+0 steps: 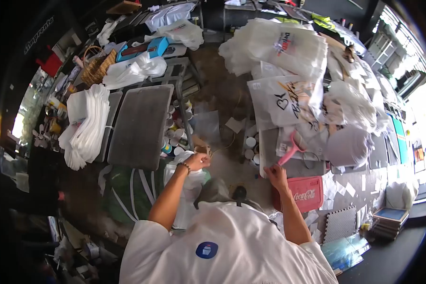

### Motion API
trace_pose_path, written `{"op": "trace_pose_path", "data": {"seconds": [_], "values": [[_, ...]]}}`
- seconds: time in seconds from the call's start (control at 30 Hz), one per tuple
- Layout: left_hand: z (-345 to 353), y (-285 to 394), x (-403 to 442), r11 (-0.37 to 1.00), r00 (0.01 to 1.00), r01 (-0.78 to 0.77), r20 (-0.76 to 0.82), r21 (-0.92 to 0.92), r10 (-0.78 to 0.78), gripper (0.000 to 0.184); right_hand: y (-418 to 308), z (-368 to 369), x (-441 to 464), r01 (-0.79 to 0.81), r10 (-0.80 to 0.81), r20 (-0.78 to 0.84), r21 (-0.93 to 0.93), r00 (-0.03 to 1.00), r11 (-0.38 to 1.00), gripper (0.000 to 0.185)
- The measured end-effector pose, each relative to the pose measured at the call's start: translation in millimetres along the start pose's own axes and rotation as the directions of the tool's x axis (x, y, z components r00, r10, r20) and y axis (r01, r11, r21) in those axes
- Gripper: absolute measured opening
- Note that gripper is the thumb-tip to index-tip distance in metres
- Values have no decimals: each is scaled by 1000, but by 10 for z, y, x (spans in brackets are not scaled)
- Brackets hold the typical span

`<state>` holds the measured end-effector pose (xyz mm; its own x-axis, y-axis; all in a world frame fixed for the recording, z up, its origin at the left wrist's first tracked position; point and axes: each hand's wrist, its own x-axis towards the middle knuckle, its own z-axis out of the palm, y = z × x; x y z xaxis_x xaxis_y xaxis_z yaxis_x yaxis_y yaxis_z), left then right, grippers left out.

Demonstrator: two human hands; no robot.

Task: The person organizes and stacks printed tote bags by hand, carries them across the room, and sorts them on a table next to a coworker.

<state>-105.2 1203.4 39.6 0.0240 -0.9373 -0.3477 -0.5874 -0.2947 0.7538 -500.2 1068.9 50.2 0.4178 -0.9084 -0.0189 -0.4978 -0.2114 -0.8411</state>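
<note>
- Evidently the pink tool (pixel 292 148) is what lies nearest the right hand (pixel 276 174), right of centre in the frame, its wider head pointing up and its handle slanting down to the fingers
- It looks light and stiff, probably smooth plastic, so it may slip a little; the straight handle seems the natural place to take hold, well below the head
- The right hand's fingers are bent and close together at the near edge of the grey tabletop (pixel 294 166), at the handle's lower end; whether they grip it or merely touch cannot be told
- The left hand (pixel 199 161), near the middle of the frame, has its fingers curled well in, almost a loose fist; I cannot tell whether anything is inside
- Just below that hand hangs or lies a white plastic bag (pixel 190 179), apparently thin, soft and light, best taken by a gathered fold
- Above the pink tool, printed bags (pixel 280 100) lie flat, limp-looking and easily creased; below the right hand sits a red box (pixel 311 193)
</note>
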Motion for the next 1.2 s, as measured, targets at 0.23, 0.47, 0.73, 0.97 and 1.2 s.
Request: {"op": "trace_pose_path", "data": {"seconds": [0.23,0.47,0.73,0.97,1.2], "values": [[-1463,-40,1409,999,988,-25,-150,45,31,21,-77,216,945,28,17,206,-214,978,976,30],[-3940,-698,3770,942,874,-23,-451,334,181,13,-81,294,1227,-313,414,156,-436,897,844,34],[-6121,-798,5962,765,637,249,-695,594,332,9,-404,547,1457,-582,705,-44,-603,707,546,29],[-6390,-1920,7077,582,422,578,-819,573,387,29,-489,596,1525,-662,795,-79,-606,602,441,29],[-6259,-994,6614,431,761,583,-649,688,6,18,-450,718,1426,-718,764,-197,-541,614,438,26]]}}
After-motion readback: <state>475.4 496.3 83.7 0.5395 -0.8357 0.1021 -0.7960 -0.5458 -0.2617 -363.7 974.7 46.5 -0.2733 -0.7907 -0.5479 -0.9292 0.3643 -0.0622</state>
